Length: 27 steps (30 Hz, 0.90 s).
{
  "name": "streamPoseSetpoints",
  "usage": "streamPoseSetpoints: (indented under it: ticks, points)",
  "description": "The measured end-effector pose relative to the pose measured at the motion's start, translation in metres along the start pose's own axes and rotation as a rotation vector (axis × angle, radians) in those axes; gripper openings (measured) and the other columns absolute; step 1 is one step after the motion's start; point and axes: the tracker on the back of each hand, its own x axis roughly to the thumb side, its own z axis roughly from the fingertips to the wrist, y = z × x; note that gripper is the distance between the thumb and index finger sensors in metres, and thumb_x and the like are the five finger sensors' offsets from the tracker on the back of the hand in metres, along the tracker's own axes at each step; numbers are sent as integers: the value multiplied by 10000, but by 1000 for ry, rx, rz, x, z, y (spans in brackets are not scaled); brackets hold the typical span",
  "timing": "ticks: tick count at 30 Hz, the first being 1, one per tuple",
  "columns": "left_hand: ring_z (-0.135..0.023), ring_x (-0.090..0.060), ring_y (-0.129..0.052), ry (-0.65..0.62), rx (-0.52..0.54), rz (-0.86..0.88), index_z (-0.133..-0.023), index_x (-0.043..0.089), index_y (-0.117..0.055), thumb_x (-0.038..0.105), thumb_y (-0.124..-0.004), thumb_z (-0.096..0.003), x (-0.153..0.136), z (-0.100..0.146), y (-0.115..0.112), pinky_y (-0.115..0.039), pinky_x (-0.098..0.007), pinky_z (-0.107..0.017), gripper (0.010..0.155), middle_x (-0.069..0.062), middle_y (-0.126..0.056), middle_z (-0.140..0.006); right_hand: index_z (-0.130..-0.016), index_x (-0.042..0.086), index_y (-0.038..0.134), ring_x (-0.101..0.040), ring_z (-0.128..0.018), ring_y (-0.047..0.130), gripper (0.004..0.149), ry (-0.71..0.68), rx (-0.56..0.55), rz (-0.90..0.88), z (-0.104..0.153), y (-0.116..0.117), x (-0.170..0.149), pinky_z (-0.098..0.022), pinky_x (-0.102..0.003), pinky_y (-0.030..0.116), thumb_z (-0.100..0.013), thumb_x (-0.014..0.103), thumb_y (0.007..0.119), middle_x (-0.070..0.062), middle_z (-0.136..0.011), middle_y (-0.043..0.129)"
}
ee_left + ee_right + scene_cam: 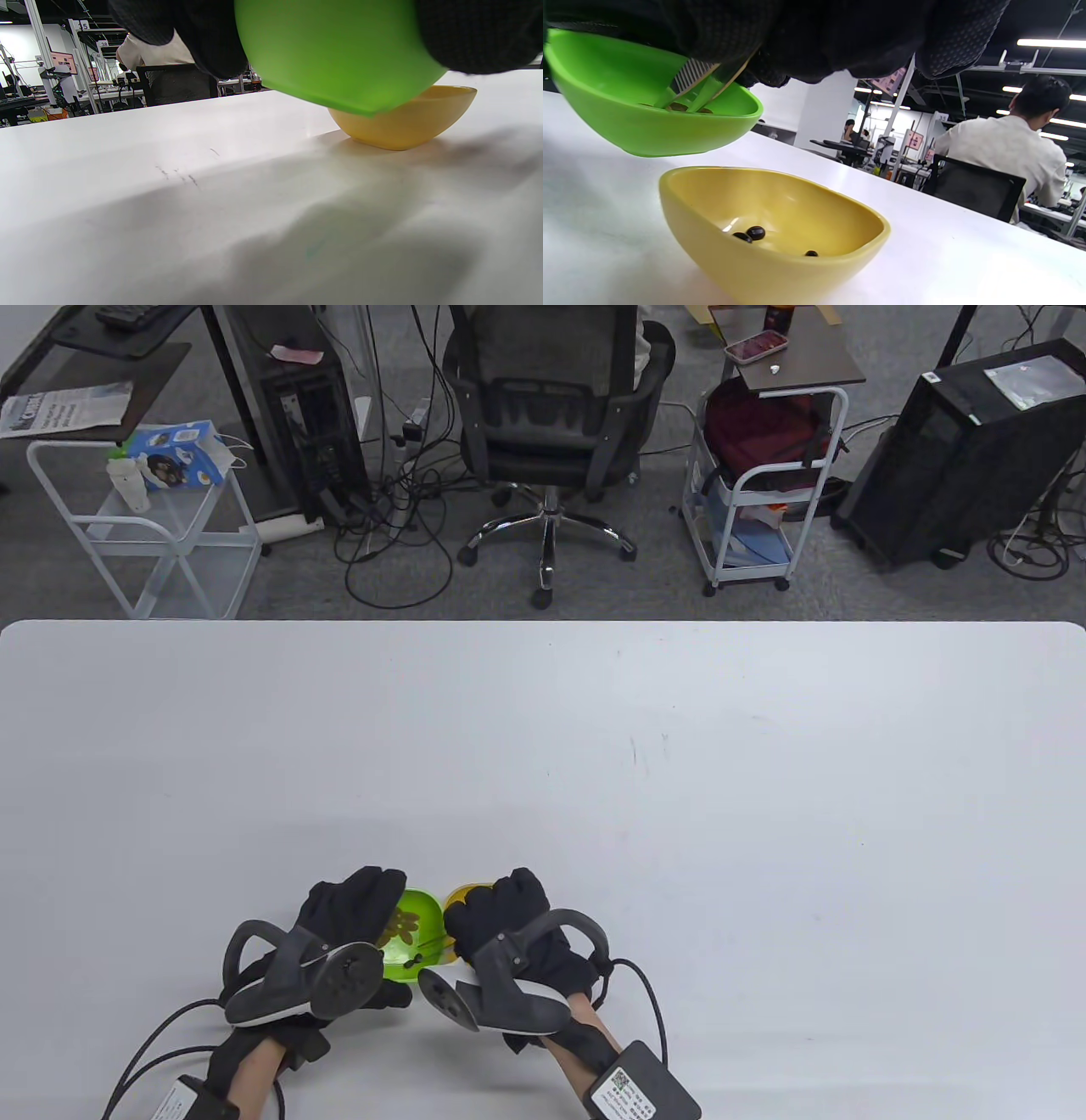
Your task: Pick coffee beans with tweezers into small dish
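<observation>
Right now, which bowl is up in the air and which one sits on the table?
The green bowl is lifted off the table, held by the left hand. The yellow bowl rests on the table, with three beans inside.

Overhead table view, wrist views low — close

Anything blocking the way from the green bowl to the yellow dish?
Nothing visible. The lifted green plastic bowl, with the tweezers reaching in, hangs beside the open yellow plastic dish, which holds three dark coffee beans.
</observation>
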Motion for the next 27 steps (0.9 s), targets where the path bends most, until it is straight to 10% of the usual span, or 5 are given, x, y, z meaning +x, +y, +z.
streamPoseSetpoints:
  ticks: [27]
  points:
    - [-1016,-407,-836,-4,1,-9,-1190,25,-448,696,-785,-308,2,-1,-1,-658,-639,-758,1158,-261,-594,-1209,-820,244,756,-205,-488,900,431,-3,37,78,-3,-5,5,-705,-580,697,-413,367,686,34,-645,867]
